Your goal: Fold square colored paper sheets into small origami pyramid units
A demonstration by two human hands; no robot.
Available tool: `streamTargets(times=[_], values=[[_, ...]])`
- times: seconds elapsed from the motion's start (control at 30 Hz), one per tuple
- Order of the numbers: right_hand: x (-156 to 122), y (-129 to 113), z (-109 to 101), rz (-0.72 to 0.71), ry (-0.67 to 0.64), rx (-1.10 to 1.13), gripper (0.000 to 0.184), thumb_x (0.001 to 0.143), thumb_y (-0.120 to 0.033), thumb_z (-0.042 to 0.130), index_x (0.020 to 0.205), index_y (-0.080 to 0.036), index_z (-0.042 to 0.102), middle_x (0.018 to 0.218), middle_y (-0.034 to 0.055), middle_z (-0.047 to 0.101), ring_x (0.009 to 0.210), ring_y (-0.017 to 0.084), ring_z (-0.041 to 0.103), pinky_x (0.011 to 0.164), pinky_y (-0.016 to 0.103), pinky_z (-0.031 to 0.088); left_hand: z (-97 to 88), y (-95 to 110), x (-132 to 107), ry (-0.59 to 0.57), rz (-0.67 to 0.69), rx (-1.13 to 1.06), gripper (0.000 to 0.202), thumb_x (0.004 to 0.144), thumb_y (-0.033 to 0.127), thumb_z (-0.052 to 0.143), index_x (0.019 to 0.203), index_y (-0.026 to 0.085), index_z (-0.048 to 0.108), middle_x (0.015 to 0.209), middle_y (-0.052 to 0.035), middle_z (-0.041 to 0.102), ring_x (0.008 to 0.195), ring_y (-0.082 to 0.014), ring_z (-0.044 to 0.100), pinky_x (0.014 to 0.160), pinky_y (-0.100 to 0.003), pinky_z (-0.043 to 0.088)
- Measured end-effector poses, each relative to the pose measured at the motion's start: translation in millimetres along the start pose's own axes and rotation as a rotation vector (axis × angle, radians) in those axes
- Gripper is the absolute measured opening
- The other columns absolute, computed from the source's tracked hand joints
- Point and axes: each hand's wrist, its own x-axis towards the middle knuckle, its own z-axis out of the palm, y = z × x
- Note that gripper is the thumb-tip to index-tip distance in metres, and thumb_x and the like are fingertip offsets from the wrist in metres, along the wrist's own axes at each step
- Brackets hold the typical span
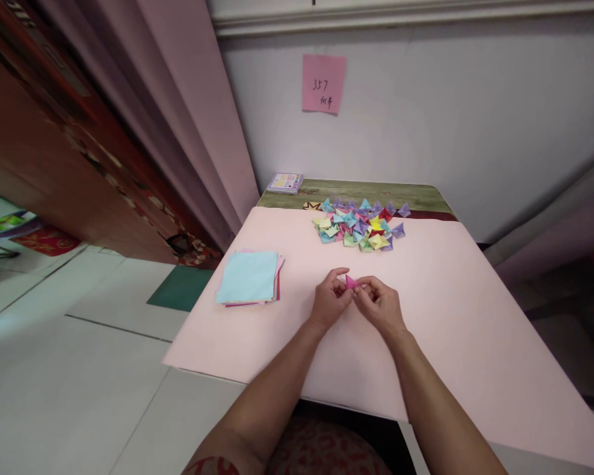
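Observation:
A small folded piece of magenta paper (351,282) is pinched between my two hands above the table. My left hand (330,298) grips its left side, thumb and fingers closed on it. On the other side, my right hand (380,303) holds the paper with thumb and forefinger. The fingers hide part of the fold. Beyond my hands lies a pile of folded paper boats (361,225) in blue, purple, yellow, green, pink and red. To the left rests a stack of square paper sheets (249,277), light blue on top.
Pink paper (455,343) covers most of the table, with a green wood-look strip (366,189) at the back. A small pack (286,182) sits in the far left corner. Behind stands a wall bearing a pink note (323,83); a pink curtain (193,99) hangs at left.

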Motion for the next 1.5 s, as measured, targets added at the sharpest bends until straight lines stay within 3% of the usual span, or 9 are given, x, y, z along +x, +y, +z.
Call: streamTargets(times=[0.13,0.33,0.43,0.57,0.77,0.93,1.1,1.27,1.5], values=[[3.7,-1.0,-3.4,0.141,-0.127,0.298,0.029,0.082,-0.049,0.066,0.081,-0.02,0.063,0.056,-0.0047,0.049,0.049,0.01,0.039,0.047,0.023,0.029,-2.9,2.8,-0.1,-0.167,-0.036,-0.088,0.03,0.075,0.032,0.07,0.101,0.016,0.063,0.062,0.0049,0.057,0.05,-0.007,0.05,0.05,-0.02,0.04],[5.2,-5.5,-5.5,0.296,-0.249,0.621,0.03,0.079,-0.047,0.071,0.08,-0.021,0.057,0.049,-0.0081,0.043,0.041,0.007,0.029,0.042,0.021,0.02,-9.4,5.9,2.2,-0.249,-0.122,-0.238,0.04,0.066,0.035,0.081,0.092,0.016,0.058,0.06,0.0043,0.059,0.049,-0.0092,0.055,0.049,-0.021,0.045],[5.3,-7.9,-5.6,0.327,-0.247,0.698,0.029,0.079,-0.045,0.071,0.079,-0.021,0.055,0.047,-0.0088,0.042,0.039,0.006,0.027,0.04,0.02,0.02,-12.8,10.3,3.3,-0.281,-0.178,-0.275,0.038,0.07,0.04,0.079,0.09,0.015,0.059,0.064,0.0,0.064,0.051,-0.011,0.058,0.049,-0.023,0.047],[5.6,-8.3,-4.4,0.311,-0.206,0.663,0.028,0.081,-0.046,0.069,0.081,-0.022,0.055,0.051,-0.0061,0.049,0.041,0.008,0.037,0.04,0.021,0.029,-14.8,11.1,5.4,-0.218,-0.206,-0.314,0.034,0.074,0.043,0.075,0.086,0.014,0.062,0.065,-0.0021,0.066,0.054,-0.0123,0.061,0.055,-0.025,0.051],[5.3,0.0,-1.1,0.248,-0.153,0.57,0.031,0.077,-0.048,0.074,0.084,-0.021,0.06,0.071,0.0013,0.065,0.062,0.014,0.059,0.06,0.027,0.051,-8.2,9.5,13.2,-0.108,-0.199,-0.241,0.03,0.069,0.037,0.078,0.078,0.014,0.061,0.063,-0.0014,0.066,0.052,-0.011,0.06,0.053,-0.023,0.051],[9.6,-7.5,2.3,0.276,-0.02,0.654,0.03,0.073,-0.045,0.078,0.084,-0.021,0.063,0.068,-0.0006,0.066,0.056,0.012,0.058,0.054,0.025,0.05,-1.3,30.5,21.7,-0.114,-0.157,-0.118,0.025,0.071,0.034,0.075,0.079,0.015,0.061,0.055,0.0022,0.061,0.045,-0.0104,0.057,0.043,-0.021,0.047],[21.6,-26.9,-4.6,0.241,0.101,0.613,0.024,0.073,-0.037,0.076,0.089,-0.021,0.071,0.072,0.0009,0.07,0.06,0.014,0.062,0.06,0.029,0.055,1.0,57.2,31.8,-0.112,-0.189,-0.262,0.022,0.068,0.025,0.073,0.084,0.013,0.066,0.061,-0.001,0.067,0.05,-0.0119,0.063,0.053,-0.025,0.054],[28.7,-48.3,-18.2,0.17,0.085,0.593,0.025,0.082,-0.042,0.065,0.091,-0.02,0.074,0.07,0.0022,0.07,0.064,0.017,0.065,0.067,0.034,0.057,0.0,80.9,37.6,-0.141,-0.23,-0.287,0.02,0.07,0.026,0.07,0.085,0.012,0.069,0.064,-0.005,0.07,0.054,-0.0153,0.067,0.059,-0.03,0.058],[31.2,-75.4,-29.8,0.101,0.05,0.487,0.03,0.073,-0.041,0.079,0.092,-0.019,0.072,0.079,0.0041,0.073,0.07,0.018,0.067,0.068,0.032,0.057,-6.0,107.3,32.4,-0.174,-0.165,-0.248,0.033,0.062,0.033,0.084,0.077,0.012,0.064,0.065,-0.0036,0.069,0.057,-0.0157,0.067,0.062,-0.032,0.059]])
